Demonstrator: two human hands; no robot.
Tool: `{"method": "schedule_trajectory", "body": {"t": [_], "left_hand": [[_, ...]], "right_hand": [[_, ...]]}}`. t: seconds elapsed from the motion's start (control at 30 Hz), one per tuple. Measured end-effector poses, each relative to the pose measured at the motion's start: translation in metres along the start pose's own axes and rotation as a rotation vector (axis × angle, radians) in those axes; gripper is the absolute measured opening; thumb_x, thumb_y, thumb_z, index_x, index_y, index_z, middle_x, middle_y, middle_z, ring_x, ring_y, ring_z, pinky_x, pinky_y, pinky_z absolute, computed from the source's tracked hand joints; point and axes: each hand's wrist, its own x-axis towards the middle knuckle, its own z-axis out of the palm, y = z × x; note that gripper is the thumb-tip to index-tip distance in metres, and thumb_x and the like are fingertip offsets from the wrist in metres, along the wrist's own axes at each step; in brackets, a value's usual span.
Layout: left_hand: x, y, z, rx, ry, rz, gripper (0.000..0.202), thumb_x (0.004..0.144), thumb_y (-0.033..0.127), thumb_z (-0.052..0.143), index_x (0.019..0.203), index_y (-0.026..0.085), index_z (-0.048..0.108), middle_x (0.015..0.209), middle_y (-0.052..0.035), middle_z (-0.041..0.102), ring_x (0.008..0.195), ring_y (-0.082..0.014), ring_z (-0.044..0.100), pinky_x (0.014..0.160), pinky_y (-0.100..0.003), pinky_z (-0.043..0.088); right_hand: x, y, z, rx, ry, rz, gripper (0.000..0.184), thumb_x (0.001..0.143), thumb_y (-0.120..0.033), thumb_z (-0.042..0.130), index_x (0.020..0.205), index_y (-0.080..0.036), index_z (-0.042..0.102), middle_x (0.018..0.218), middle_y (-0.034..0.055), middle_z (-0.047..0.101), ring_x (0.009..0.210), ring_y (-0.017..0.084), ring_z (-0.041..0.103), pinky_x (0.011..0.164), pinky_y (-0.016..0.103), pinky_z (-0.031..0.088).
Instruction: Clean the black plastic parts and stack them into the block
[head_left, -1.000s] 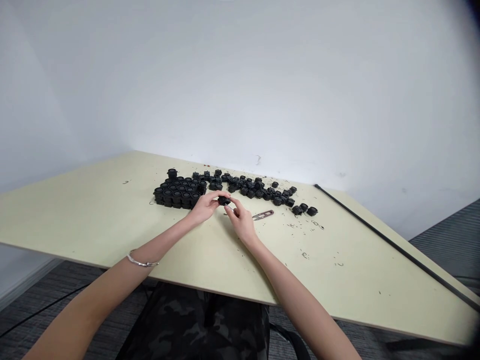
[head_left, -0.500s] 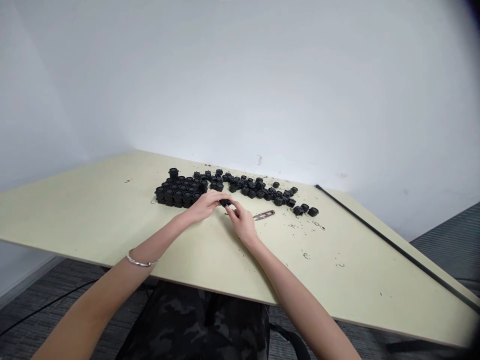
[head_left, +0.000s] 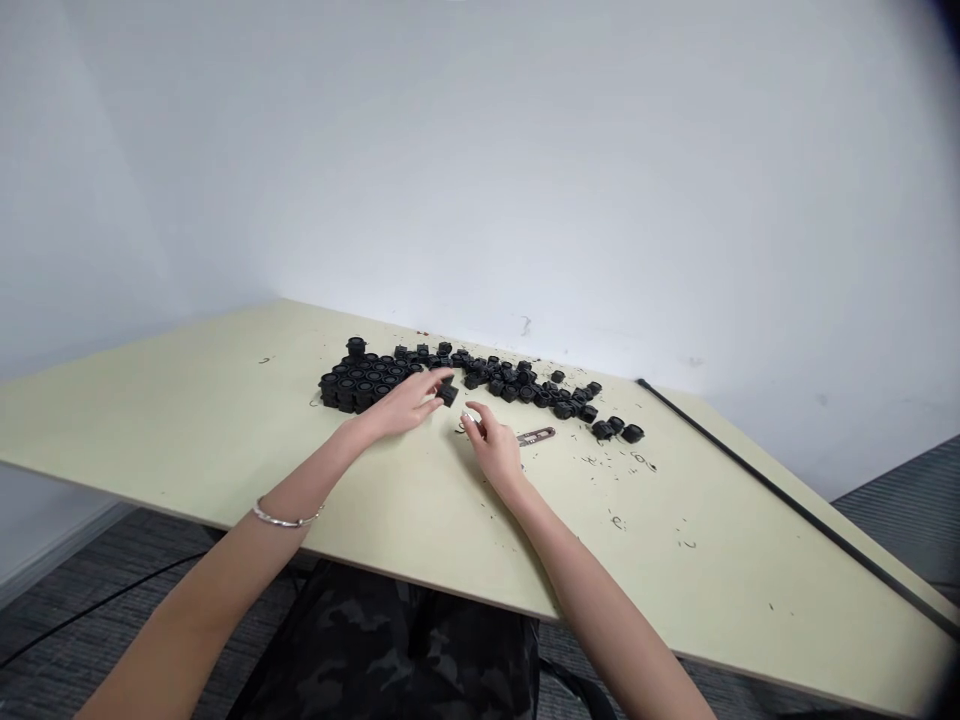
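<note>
A person's left hand point(head_left: 401, 405) stretches over a pale cream tabletop point(head_left: 187, 420), its fingers point(head_left: 431, 382) extended and loose, not clenched, their tips right at a small, squarish black plastic part point(head_left: 448, 394). Whether they touch it cannot be told. The right hand point(head_left: 491, 445) sits at the part's 4 o'clock, its fingers point(head_left: 471, 418) half curled and grasping nothing. Slim metal thread snips point(head_left: 536, 436) lie just beside that hand, at its 3 o'clock. At the part's 9 o'clock stands a tightly packed honeycomb block of round black plastic pieces point(head_left: 360, 385); a looser band of similar black pieces point(head_left: 517, 383) trails toward 3 o'clock. Fine black plastic trimmings point(head_left: 600, 462) are scattered across the table. A thin silver bangle point(head_left: 281, 520) circles the left wrist, and a long black rod point(head_left: 787, 505) runs along the table's right side.
</note>
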Motion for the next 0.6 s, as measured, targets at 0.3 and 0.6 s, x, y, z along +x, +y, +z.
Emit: {"method": "schedule_trajectory", "body": {"t": [0.3, 0.6], "left_hand": [[0.002, -0.062, -0.06, -0.039, 0.873, -0.349, 0.03, 0.075, 0.017, 0.056, 0.105, 0.016, 0.053, 0.104, -0.0088, 0.064, 0.094, -0.0162, 0.063, 0.089, -0.031, 0.049], [-0.011, -0.096, -0.075, 0.105, 0.872, -0.483, 0.031, 0.074, 0.009, 0.053, 0.101, 0.014, 0.066, 0.105, -0.0083, 0.068, 0.092, -0.0179, 0.065, 0.088, -0.031, 0.049]], "right_hand": [[-0.002, 0.001, 0.008, -0.071, -0.071, -0.021, 0.04, 0.091, -0.048, 0.036, 0.123, -0.029, 0.05, 0.075, -0.0002, 0.066, 0.069, 0.017, 0.058, 0.059, 0.023, 0.032], [-0.002, 0.006, 0.01, -0.111, -0.043, -0.061, 0.036, 0.09, -0.035, 0.039, 0.124, -0.028, 0.047, 0.087, 0.0023, 0.068, 0.076, 0.02, 0.06, 0.062, 0.026, 0.036]]}}
